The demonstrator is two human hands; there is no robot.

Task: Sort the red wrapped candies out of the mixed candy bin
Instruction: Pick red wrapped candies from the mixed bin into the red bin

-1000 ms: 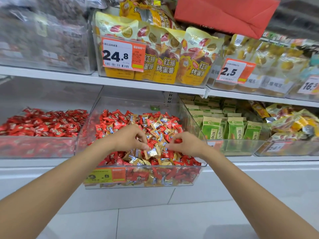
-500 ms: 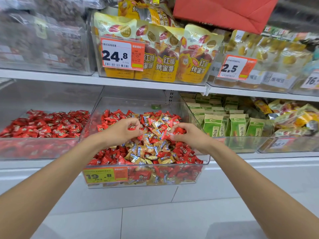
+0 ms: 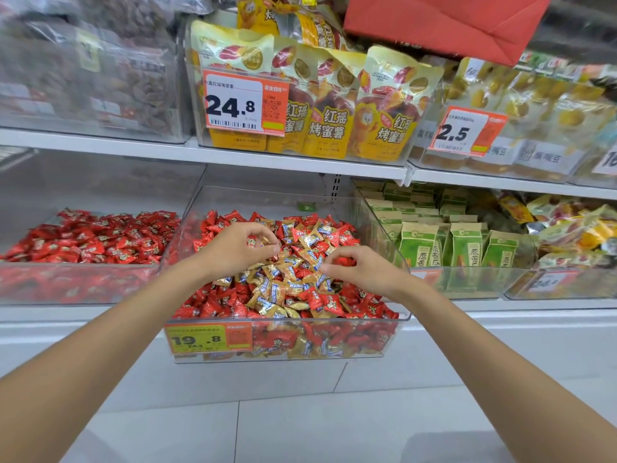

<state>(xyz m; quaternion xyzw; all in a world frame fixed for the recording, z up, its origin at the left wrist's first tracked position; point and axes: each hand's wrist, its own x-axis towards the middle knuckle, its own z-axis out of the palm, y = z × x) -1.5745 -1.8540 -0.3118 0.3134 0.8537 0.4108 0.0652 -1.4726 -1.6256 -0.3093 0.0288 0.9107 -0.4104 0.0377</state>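
- Head view: the left hand (image 3: pixel 237 250) is seen over the mixed candy bin (image 3: pixel 267 202), fingertips pinched on a red wrapped candy (image 3: pixel 251 241).
- The right hand (image 3: pixel 362 270) is curled round a second red candy (image 3: pixel 344 261), just beside the gold-wrapped candies (image 3: pixel 283 282).
- The all-red bin (image 3: pixel 83 265) adjoins on the left; the left hand is judged nearer, so a leftward carry is indicated.

Left hand (image 3: pixel 233 252) and right hand (image 3: pixel 364 272) are bare; forearms (image 3: pixel 117 332) bare to the frame's edge.
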